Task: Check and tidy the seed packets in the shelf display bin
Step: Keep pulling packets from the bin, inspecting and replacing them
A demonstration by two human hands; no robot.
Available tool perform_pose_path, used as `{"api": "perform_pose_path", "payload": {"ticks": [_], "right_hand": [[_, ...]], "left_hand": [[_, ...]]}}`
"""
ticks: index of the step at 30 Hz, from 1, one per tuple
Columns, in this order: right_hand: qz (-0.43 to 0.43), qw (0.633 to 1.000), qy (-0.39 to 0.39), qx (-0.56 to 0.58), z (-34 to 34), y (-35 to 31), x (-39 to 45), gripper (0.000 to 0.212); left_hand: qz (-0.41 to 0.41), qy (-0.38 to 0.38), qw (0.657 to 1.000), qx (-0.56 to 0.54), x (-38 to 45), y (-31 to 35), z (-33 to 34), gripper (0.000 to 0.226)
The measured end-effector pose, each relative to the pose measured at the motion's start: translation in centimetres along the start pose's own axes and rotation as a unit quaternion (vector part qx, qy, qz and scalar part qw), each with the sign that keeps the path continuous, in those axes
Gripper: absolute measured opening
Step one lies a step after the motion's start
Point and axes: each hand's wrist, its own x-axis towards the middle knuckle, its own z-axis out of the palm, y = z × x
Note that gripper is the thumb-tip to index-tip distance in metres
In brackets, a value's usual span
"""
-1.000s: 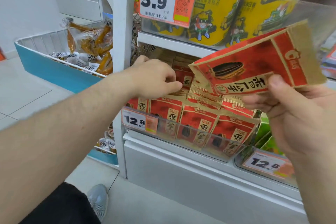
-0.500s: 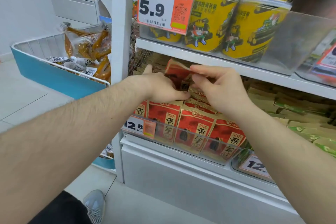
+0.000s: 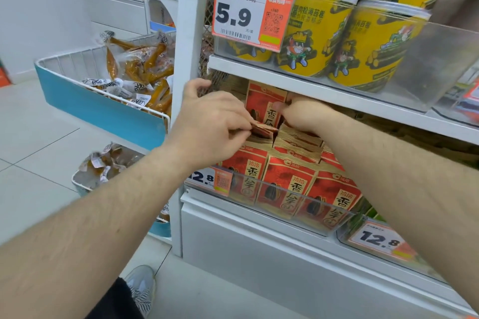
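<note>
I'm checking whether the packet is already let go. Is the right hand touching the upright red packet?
Touching. The head view shows the right hand with fingertips pressed on the front of the upright red packet, no gap visible between them.

A shop aisle with a pale tiled floor [image 3: 39,142] crossed by thin dark grout lines, under even, soft light. A white shelving unit [image 3: 259,246] stands at right, its upright post [image 3: 191,33] rising at its left edge. The upper shelf [image 3: 324,93] carries yellow canisters [image 3: 318,31] behind an orange price tag [image 3: 251,13]. Left of the post, two wire baskets with blue fronts [image 3: 103,109] hold clear-wrapped snacks [image 3: 140,65]. A plain white wall [image 3: 39,8] closes the far left.
</note>
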Motion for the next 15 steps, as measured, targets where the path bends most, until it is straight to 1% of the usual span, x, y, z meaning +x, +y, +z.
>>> {"api": "perform_pose_path", "payload": {"ticks": [1, 3, 4, 6, 8, 10, 12, 13, 15], "right_hand": [[0.000, 1.000, -0.009, -0.011, -0.1, -0.2, 0.4, 0.055], [-0.004, 1.000, -0.014, -0.023, -0.1, -0.6, 0.9, 0.050], [-0.006, 0.999, -0.017, -0.026, 0.0, -0.7, 1.2, 0.047], [-0.010, 0.999, -0.020, -0.032, 0.4, -0.9, 1.9, 0.039], [-0.009, 0.999, -0.015, -0.033, 0.8, -0.9, 2.8, 0.034], [0.003, 0.999, -0.029, -0.035, 0.9, -1.1, 3.2, 0.032], [0.000, 0.998, -0.040, -0.046, 1.0, -1.3, 3.3, 0.027], [-0.009, 0.998, -0.031, -0.046, 1.0, -1.4, 3.4, 0.024], [-0.015, 0.998, -0.019, -0.053, 1.1, -1.9, 3.2, 0.027]], "left_hand": [[-0.002, 0.050, 0.999, -0.014, -0.6, 0.1, -0.4, 0.010], [-0.015, 0.118, 0.992, -0.034, -1.3, 0.5, -1.6, 0.014], [-0.026, 0.146, 0.988, -0.042, -1.6, 0.7, -2.3, 0.019], [-0.057, 0.197, 0.976, -0.066, -2.1, 0.8, -3.6, 0.034], [-0.096, 0.252, 0.955, -0.121, -2.3, 0.4, -4.7, 0.044], [-0.134, 0.301, 0.927, -0.181, -2.3, 0.2, -5.4, 0.043], [-0.163, 0.319, 0.908, -0.217, -2.2, 0.0, -5.7, 0.036], [-0.172, 0.318, 0.904, -0.227, -2.1, -0.1, -5.9, 0.034], [-0.195, 0.299, 0.903, -0.240, -2.2, -0.7, -6.1, 0.031]]}}
